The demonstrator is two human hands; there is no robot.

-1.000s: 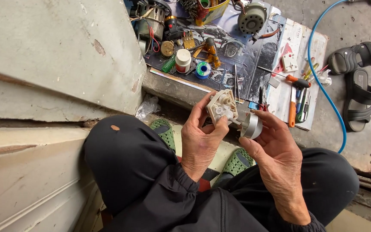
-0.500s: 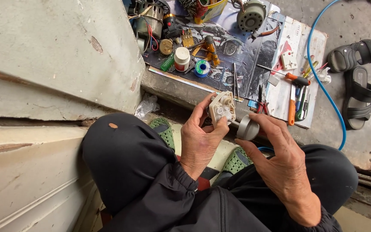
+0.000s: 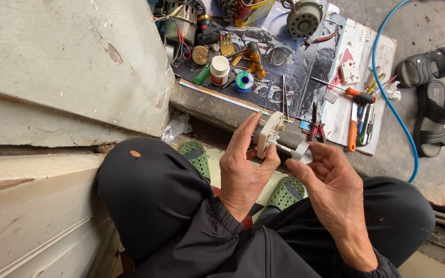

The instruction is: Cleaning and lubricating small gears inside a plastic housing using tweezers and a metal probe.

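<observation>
My left hand (image 3: 243, 164) grips a small cream plastic gearbox part (image 3: 268, 135) between thumb and fingers, edge-on to me. A thin metal shaft runs from it to a round silver piece (image 3: 301, 152) that my right hand (image 3: 330, 185) pinches at the fingertips. Both hands hover above my knees, over my green slippers (image 3: 197, 157).
On a printed sheet (image 3: 305, 67) on the concrete step lie a motor (image 3: 303, 18), a solder spool (image 3: 243, 81), a white jar (image 3: 219, 69), red pliers (image 3: 316, 127), orange screwdrivers (image 3: 355, 113). Blue hose (image 3: 387, 98) and black sandals (image 3: 433, 98) at right; a wall at left.
The cream part has turned from facing me to edge-on. My right hand has shifted slightly right along the shaft, with its fingers spread more around the silver piece.
</observation>
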